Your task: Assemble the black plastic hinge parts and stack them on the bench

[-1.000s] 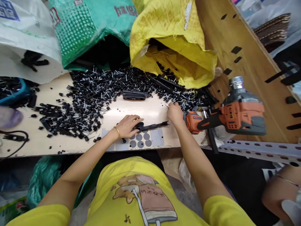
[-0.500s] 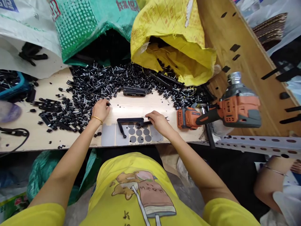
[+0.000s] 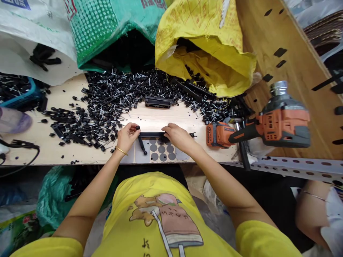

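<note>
White woven sack (image 3: 29,43) stands at far left, a dark bent part (image 3: 44,57) in its mouth. Below it, cut by my field of view: a blue plastic basket (image 3: 34,92) of black pieces, a blurred purple-and-white rounded object (image 3: 16,120), and a looped black cable (image 3: 36,153).

Next, a green woven sack (image 3: 92,39), mouth open. In front of it, a heap of small black plastic parts with thin metal pins (image 3: 99,114) spreads over the pale wooden bench top (image 3: 152,117).

Left hand (image 3: 127,138), gold-coloured bangle (image 3: 121,150) at the wrist: thumb and forefinger closed in a pinch on a small black knob (image 3: 137,127), at the left end of a straight black bar (image 3: 151,134). The bar lies crosswise near the bench's front edge; a short black arm (image 3: 142,145) slants down from its left end, over a grey plate marked with darker discs (image 3: 162,156). Behind, a flat black block-like assembly (image 3: 158,102) lies beside the heap.

Right hand (image 3: 179,137): fingers bent over the bar's right part; I cannot tell how tightly they close. A black forked tip (image 3: 193,135) shows beyond the hand.

Further right: a yellow woven sack (image 3: 198,28), an orange-and-black cordless driver (image 3: 284,125), a wooden panel (image 3: 268,39), a white perforated rail (image 3: 297,167). Lower right, another person's bare arm (image 3: 312,208) with a thin bracelet.
</note>
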### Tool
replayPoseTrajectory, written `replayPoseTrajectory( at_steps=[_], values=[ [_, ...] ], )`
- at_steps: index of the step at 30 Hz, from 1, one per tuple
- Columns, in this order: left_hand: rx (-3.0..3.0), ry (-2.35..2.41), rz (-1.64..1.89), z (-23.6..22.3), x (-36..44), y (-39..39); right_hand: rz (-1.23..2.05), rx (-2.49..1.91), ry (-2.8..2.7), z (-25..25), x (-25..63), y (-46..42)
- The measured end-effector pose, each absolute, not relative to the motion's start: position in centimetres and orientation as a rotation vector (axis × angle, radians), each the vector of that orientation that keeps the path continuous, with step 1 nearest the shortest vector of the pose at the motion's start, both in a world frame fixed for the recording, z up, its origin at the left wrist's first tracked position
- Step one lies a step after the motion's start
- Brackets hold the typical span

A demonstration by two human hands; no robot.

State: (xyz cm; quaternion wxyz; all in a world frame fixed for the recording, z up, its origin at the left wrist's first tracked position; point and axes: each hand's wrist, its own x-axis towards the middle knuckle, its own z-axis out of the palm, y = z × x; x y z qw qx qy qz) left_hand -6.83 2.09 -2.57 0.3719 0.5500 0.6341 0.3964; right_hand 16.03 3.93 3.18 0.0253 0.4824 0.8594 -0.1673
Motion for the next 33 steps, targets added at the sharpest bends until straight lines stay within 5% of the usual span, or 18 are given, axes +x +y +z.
replayPoseTrajectory(
  at_steps=[12,22,33],
  values=[
    [2.03,1.551,0.743,-2.0,-8.5,1.8,-0.754,2.259,3.041,-3.1,17.2,1.0],
    [1.873,1.448,0.5,-2.6,-8.5,4.0,-0.364,1.593,3.093,-4.6,20.8,0.5],
    [1.949,1.543,0.488,-2.7,-8.3,3.0,-0.221,1.825,2.758,-7.3,18.9,-0.9]
  ],
)
